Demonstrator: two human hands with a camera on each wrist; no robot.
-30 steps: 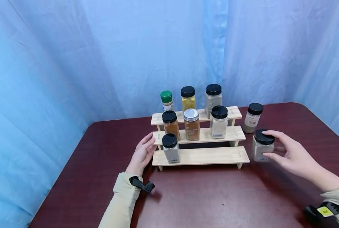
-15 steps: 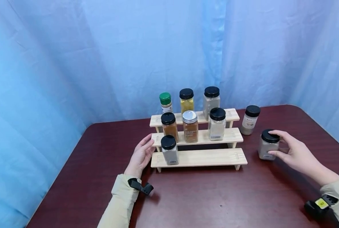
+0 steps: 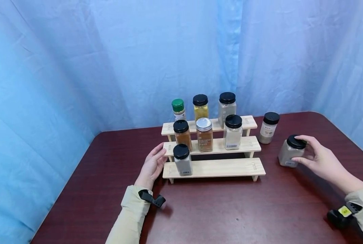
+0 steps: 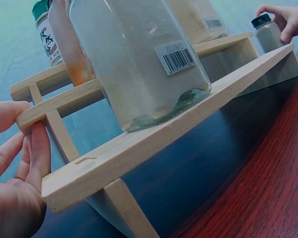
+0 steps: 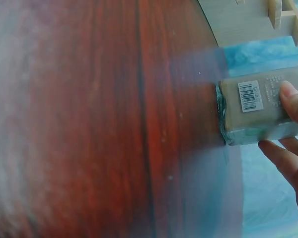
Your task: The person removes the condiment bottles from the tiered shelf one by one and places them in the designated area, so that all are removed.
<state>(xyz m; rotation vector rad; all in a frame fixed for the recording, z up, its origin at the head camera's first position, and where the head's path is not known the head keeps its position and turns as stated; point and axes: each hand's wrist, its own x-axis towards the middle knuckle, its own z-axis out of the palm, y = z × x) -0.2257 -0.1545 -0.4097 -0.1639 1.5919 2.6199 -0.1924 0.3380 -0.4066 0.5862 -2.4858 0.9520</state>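
My right hand [image 3: 326,164] grips a square spice jar [image 3: 287,156] with a black lid and greyish powder, right of the rack. The jar leans slightly; in the right wrist view its barcode label [image 5: 250,96] shows and its base is close to the table. My left hand [image 3: 152,165] pinches the left end of the middle step of a three-step wooden spice rack [image 3: 227,168]. In the left wrist view, the thumb lies over the step and the fingers [image 4: 38,148] sit under it. A black-lidded jar of pale powder [image 3: 184,165] stands at the left of the lowest step.
Jars with orange powder [image 3: 183,138], reddish-brown powder [image 3: 204,139] and white powder [image 3: 232,137] line the middle step. Green-lidded [image 3: 178,110], yellow [image 3: 201,110] and grey [image 3: 226,110] ones stand on top. A round black-lidded jar [image 3: 267,130] is behind the held jar. Blue curtains [image 3: 169,51] hang behind.
My right hand has carried the square spice jar to the right, away from the rack, and the jar now tilts more. The left hand stays on the rack.
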